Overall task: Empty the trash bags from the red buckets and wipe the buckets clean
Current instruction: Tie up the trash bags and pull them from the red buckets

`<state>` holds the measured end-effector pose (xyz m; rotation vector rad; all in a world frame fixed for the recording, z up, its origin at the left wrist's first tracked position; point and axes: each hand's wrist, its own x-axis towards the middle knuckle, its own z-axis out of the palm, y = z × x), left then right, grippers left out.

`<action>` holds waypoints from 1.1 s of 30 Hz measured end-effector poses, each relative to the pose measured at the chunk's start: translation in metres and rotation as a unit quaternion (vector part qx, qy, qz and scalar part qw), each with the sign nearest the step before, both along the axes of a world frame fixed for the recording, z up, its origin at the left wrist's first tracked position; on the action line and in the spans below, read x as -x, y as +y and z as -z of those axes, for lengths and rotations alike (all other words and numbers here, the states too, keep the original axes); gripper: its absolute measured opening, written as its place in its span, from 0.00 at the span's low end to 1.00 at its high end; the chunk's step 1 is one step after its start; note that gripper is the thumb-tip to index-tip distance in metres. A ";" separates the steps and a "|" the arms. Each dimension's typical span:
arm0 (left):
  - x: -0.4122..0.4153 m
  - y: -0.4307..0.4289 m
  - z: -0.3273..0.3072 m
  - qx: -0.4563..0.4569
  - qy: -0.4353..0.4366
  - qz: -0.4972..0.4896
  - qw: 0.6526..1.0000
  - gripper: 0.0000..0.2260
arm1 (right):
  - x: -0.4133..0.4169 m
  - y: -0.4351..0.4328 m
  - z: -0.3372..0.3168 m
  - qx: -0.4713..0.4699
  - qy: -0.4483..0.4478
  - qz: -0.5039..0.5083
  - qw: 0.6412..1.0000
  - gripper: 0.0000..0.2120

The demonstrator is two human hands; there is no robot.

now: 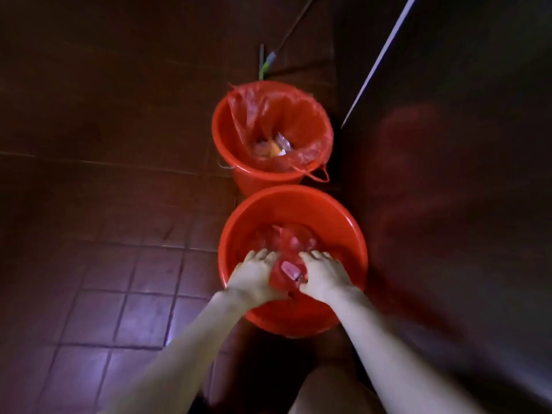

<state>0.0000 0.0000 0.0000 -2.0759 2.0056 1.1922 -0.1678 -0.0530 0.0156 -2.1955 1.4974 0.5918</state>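
Both hands worked inside the near bucket (292,210), which stood on the floor (98,309) hard against a dark wall (463,204). The left hand (254,274) and right hand (324,276) pinched the gathered neck of the red bag (288,264) between them, fingers closed on the plastic, probably bunching it shut so nothing would spill when it was lifted. The bag's body sagged low in the bucket; a pale item showed through the film but could not be identified. The far bucket (239,150) just behind still had its bag (268,115) draped over the rim, trash inside blurred. A pole (286,37) leaned beyond, its head lost in the gloom.
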 end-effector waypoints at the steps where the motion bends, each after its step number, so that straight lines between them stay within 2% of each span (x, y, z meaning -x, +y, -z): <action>1: 0.001 -0.002 0.016 -0.006 -0.005 0.019 1.000 0.45 | -0.001 0.000 0.020 -0.010 0.005 -0.002 1.000 0.40; 4: -0.001 -0.009 0.056 0.023 -0.037 0.066 0.997 0.43 | -0.001 -0.002 0.069 -0.028 -0.015 0.032 0.999 0.51; 6: 0.000 -0.014 0.073 0.054 -0.041 0.088 0.994 0.40 | 0.001 -0.002 0.094 -0.009 -0.050 0.052 0.997 0.48; 8: 0.003 -0.024 0.082 0.071 -0.059 0.125 0.988 0.40 | 0.002 -0.005 0.107 -0.004 -0.089 0.090 0.992 0.38; 12: 0.017 -0.037 0.091 0.090 -0.048 0.184 0.978 0.43 | 0.007 -0.013 0.107 0.012 -0.158 0.167 0.973 0.04; 13: 0.019 -0.037 0.090 0.097 -0.034 0.181 0.978 0.43 | 0.007 -0.014 0.102 0.025 -0.184 0.193 0.964 0.02; 15: 0.020 -0.035 0.088 0.110 0.016 0.148 0.983 0.38 | 0.007 -0.014 0.091 0.053 -0.245 0.238 0.938 0.04; 18: 0.012 -0.039 0.078 0.119 0.107 0.067 0.985 0.21 | 0.005 -0.016 0.075 0.097 -0.303 0.249 0.915 0.04; 20: -0.002 -0.048 0.073 0.148 0.136 0.015 0.980 0.11 | 0.005 -0.025 0.065 0.104 -0.335 0.263 0.899 0.05; 23: -0.025 -0.062 0.067 0.213 0.139 -0.083 0.963 0.06 | 0.005 -0.042 0.053 0.012 -0.425 0.320 0.847 0.10; 25: -0.039 -0.067 0.061 0.227 0.132 -0.154 0.952 0.03 | 0.003 -0.043 0.052 -0.069 -0.442 0.325 0.834 0.14; 27: -0.048 -0.070 0.054 0.226 0.157 -0.211 0.938 0.05 | 0.004 -0.035 0.059 -0.133 -0.415 0.294 0.850 0.16; 30: -0.054 -0.065 0.041 0.223 0.222 -0.245 0.917 0.08 | 0.014 -0.020 0.064 -0.171 -0.290 0.192 0.922 0.33; 31: -0.053 -0.063 0.037 0.220 0.246 -0.248 0.911 0.09 | 0.020 -0.017 0.063 -0.157 -0.254 0.174 0.939 0.34; 33: -0.050 -0.059 0.029 0.222 0.279 -0.248 0.901 0.10 | 0.032 -0.015 0.062 -0.108 -0.204 0.172 0.958 0.25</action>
